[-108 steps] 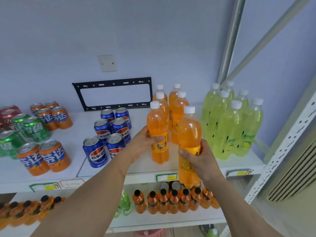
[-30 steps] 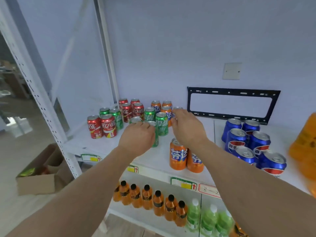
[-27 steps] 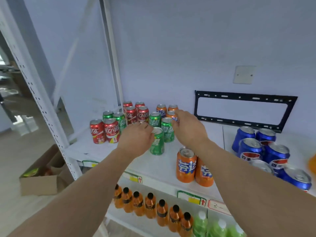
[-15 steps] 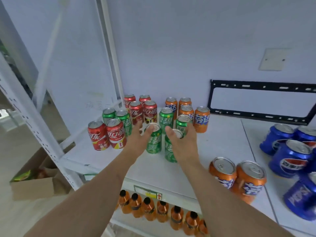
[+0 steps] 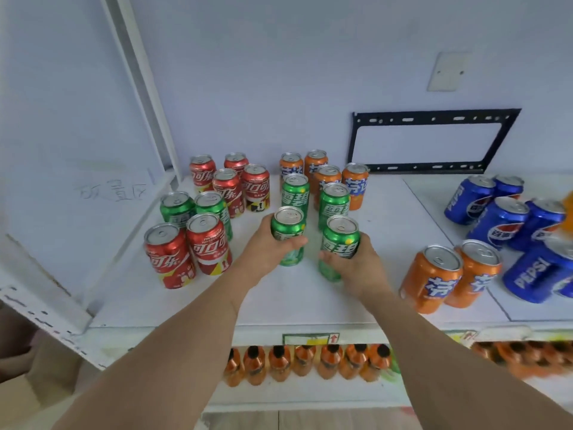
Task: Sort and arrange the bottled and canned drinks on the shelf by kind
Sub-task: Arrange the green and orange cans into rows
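Since half a second ago I've drawn both green cans nearer; my left hand (image 5: pixel 266 243) wraps one green can (image 5: pixel 287 231), my right hand (image 5: pixel 356 262) grips another (image 5: pixel 339 243). I'd keep them upright, carrying them leftward to the green pair (image 5: pixel 198 209) beyond red cans (image 5: pixel 189 249); orange cans (image 5: pixel 449 274) crowd rightward.

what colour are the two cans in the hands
Both held cans are green, clearest in the head view.

Green cans (image 5: pixel 295 193), red cans (image 5: pixel 207 240), orange cans (image 5: pixel 431 279), blue cans (image 5: pixel 499 220), white shelf (image 5: pixel 387 243)
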A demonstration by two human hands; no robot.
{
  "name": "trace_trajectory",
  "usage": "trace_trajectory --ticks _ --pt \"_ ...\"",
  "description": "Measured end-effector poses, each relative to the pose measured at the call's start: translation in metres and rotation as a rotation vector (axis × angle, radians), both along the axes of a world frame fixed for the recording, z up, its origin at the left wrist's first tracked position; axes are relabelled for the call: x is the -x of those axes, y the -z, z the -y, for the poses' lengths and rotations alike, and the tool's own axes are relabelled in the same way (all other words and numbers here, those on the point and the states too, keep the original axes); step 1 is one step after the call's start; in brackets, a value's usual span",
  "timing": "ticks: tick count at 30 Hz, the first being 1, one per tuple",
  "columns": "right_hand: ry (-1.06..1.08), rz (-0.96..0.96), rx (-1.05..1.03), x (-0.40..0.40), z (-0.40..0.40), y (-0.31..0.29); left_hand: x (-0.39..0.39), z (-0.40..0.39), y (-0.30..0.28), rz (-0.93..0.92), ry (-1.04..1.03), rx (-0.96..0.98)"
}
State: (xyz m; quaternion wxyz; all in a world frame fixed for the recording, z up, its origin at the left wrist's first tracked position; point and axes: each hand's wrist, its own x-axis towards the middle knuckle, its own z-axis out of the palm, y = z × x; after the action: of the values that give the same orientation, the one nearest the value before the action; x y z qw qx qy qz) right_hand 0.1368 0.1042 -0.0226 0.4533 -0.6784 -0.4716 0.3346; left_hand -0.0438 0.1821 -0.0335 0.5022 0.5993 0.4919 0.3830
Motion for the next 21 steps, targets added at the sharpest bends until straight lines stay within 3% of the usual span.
trace_trajectory --ticks 13,21 --pt "0.011 0.021 -0.123 0.006 0.059 -0.001 0.006 0.050 0.002 0.201 -0.046 0.065" --pt "-0.033 0.000 -0.115 0.006 0.080 0.002 0.008 0.067 0.007 0.106 -0.069 -0.005"
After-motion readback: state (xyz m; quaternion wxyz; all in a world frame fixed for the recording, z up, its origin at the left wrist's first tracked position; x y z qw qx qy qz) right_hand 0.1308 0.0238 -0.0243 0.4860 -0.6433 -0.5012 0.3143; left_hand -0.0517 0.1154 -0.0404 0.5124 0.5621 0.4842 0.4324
